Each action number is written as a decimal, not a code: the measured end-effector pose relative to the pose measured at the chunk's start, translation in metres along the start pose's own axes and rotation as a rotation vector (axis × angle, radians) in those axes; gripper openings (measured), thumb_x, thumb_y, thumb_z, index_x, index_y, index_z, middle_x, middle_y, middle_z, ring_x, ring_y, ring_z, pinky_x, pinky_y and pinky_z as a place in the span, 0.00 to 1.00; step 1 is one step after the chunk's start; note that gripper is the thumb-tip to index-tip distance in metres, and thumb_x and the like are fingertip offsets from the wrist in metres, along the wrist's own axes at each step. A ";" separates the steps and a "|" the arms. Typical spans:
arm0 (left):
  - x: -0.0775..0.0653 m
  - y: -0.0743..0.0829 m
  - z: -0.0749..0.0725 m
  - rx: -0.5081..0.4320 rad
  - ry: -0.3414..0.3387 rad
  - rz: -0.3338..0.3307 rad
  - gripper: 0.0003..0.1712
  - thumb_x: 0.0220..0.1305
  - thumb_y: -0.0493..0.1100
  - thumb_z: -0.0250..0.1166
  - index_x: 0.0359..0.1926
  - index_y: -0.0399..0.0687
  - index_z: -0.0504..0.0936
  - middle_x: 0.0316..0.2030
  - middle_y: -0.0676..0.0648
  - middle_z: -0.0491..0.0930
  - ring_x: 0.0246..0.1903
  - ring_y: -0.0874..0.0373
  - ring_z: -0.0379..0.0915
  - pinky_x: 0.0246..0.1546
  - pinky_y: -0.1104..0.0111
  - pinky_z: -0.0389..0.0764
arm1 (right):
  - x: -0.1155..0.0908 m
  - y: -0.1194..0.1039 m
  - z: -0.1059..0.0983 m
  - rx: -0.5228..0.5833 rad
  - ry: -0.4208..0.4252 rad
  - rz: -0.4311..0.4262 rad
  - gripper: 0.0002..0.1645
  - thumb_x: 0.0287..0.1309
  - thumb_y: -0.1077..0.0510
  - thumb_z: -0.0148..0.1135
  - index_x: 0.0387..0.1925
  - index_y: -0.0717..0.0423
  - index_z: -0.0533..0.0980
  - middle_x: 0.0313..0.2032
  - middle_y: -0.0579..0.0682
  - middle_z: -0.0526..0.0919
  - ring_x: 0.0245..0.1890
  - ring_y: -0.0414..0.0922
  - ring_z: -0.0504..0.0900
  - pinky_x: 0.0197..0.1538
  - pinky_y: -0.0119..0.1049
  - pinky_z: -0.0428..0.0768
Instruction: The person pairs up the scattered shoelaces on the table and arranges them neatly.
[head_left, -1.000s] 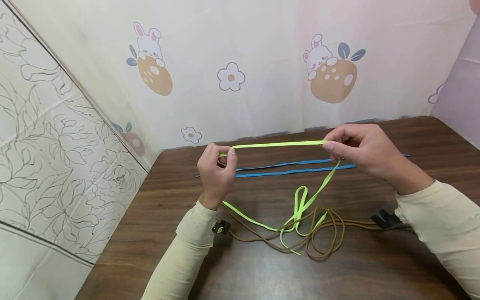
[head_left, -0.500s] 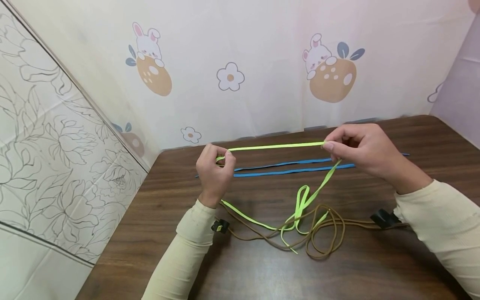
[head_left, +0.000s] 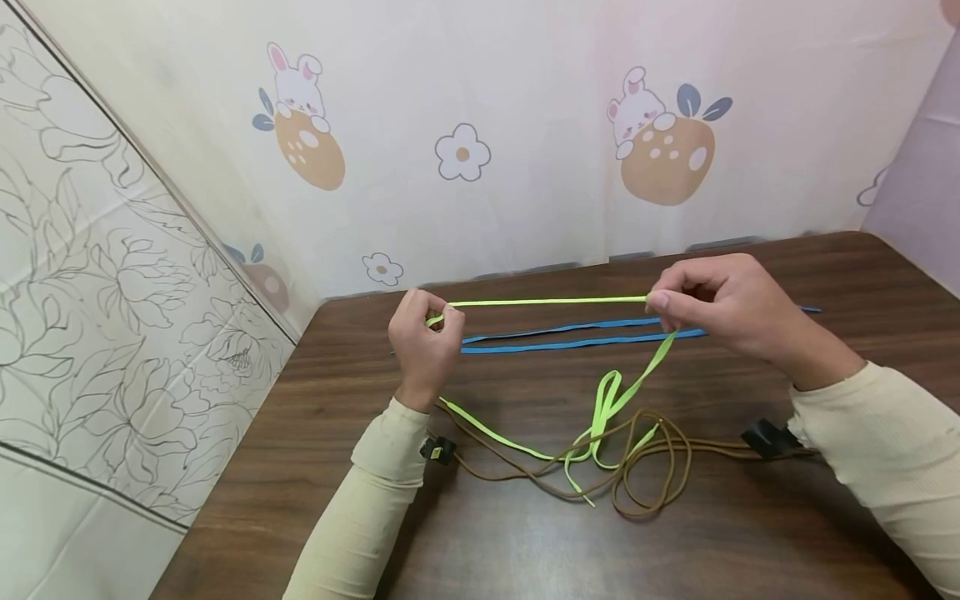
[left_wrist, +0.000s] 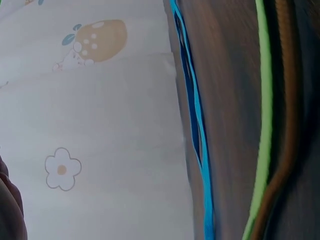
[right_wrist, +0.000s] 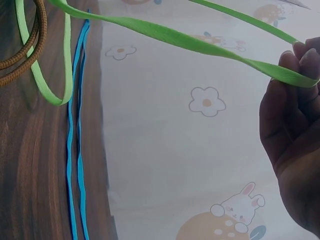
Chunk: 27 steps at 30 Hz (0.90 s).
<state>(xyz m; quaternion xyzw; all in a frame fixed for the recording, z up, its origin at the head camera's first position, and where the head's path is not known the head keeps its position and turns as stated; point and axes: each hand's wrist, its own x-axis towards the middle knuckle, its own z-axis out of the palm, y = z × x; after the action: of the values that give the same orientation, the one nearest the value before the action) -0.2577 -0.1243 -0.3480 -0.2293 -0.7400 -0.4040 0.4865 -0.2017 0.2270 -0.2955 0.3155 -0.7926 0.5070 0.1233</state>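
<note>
A flat neon-yellow shoelace (head_left: 547,301) runs taut between my two hands, raised over the table. My left hand (head_left: 426,343) pinches it between thumb and forefinger, and a short bit loops back into the curled fingers. At the other end my right hand (head_left: 723,300) pinches the lace with thumb and fingertips; from there it slants down to a loose heap on the table. In the right wrist view the shoelace (right_wrist: 175,37) passes twisted into the fingers of the right hand (right_wrist: 295,130). Only an edge of the left hand (left_wrist: 10,205) enters the left wrist view.
Blue shoelaces (head_left: 577,344) lie stretched side by side near the back of the dark wooden table (head_left: 315,417). A brown round cord (head_left: 555,492) tangles with the heaped yellow lace. A patterned wall covering (head_left: 525,208) stands right behind the table.
My left hand has shifted slightly left and the right hand slightly down. The stretched yellow span now sits a little lower and shows edge-on, thinner than before. Both hands keep their pinch.
</note>
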 end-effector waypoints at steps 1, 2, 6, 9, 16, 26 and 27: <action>0.000 -0.001 0.000 0.002 -0.003 -0.009 0.09 0.54 0.30 0.56 0.19 0.43 0.71 0.20 0.46 0.66 0.21 0.55 0.62 0.25 0.64 0.63 | 0.000 0.000 0.000 0.007 -0.005 -0.001 0.12 0.63 0.72 0.63 0.28 0.55 0.82 0.21 0.49 0.78 0.21 0.42 0.74 0.21 0.36 0.69; 0.000 -0.002 -0.001 0.005 -0.005 -0.015 0.09 0.54 0.31 0.56 0.19 0.43 0.71 0.20 0.45 0.66 0.21 0.54 0.62 0.24 0.64 0.63 | 0.000 -0.001 0.000 0.011 -0.009 -0.001 0.12 0.63 0.72 0.63 0.27 0.55 0.82 0.21 0.49 0.78 0.21 0.42 0.74 0.22 0.36 0.70; -0.002 -0.007 -0.002 0.029 -0.009 -0.044 0.10 0.54 0.31 0.56 0.19 0.44 0.71 0.19 0.45 0.66 0.20 0.51 0.63 0.24 0.64 0.64 | 0.000 -0.001 -0.002 0.019 -0.028 -0.013 0.15 0.63 0.73 0.61 0.26 0.54 0.81 0.21 0.49 0.79 0.22 0.42 0.75 0.24 0.34 0.73; -0.003 -0.011 -0.004 0.049 -0.007 -0.060 0.10 0.54 0.31 0.56 0.19 0.44 0.70 0.19 0.47 0.66 0.20 0.53 0.63 0.24 0.64 0.64 | 0.000 0.000 -0.003 0.022 -0.031 -0.019 0.16 0.63 0.73 0.60 0.25 0.54 0.81 0.21 0.50 0.79 0.22 0.42 0.76 0.26 0.33 0.75; -0.004 -0.018 -0.004 0.080 -0.004 -0.085 0.11 0.54 0.31 0.56 0.18 0.44 0.70 0.19 0.48 0.67 0.20 0.57 0.63 0.24 0.65 0.65 | 0.000 0.005 -0.006 0.111 -0.037 -0.052 0.16 0.62 0.76 0.58 0.24 0.59 0.81 0.21 0.52 0.80 0.22 0.43 0.76 0.26 0.33 0.76; -0.003 -0.026 -0.007 0.128 0.013 -0.096 0.10 0.52 0.31 0.57 0.17 0.44 0.70 0.19 0.48 0.68 0.21 0.56 0.66 0.24 0.65 0.66 | -0.001 0.009 -0.008 0.205 -0.039 -0.067 0.19 0.63 0.78 0.53 0.20 0.60 0.77 0.21 0.53 0.78 0.22 0.44 0.75 0.24 0.36 0.71; -0.003 -0.028 -0.008 0.134 0.016 -0.099 0.10 0.52 0.31 0.57 0.17 0.44 0.70 0.19 0.48 0.68 0.21 0.56 0.66 0.24 0.65 0.66 | -0.001 0.009 -0.008 0.213 -0.038 -0.069 0.20 0.63 0.78 0.53 0.19 0.61 0.77 0.21 0.53 0.77 0.23 0.45 0.75 0.24 0.36 0.71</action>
<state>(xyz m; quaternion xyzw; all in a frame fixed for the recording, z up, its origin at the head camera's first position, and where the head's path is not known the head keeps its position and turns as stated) -0.2725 -0.1462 -0.3592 -0.1562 -0.7720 -0.3789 0.4859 -0.2076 0.2364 -0.2987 0.3635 -0.7251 0.5778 0.0912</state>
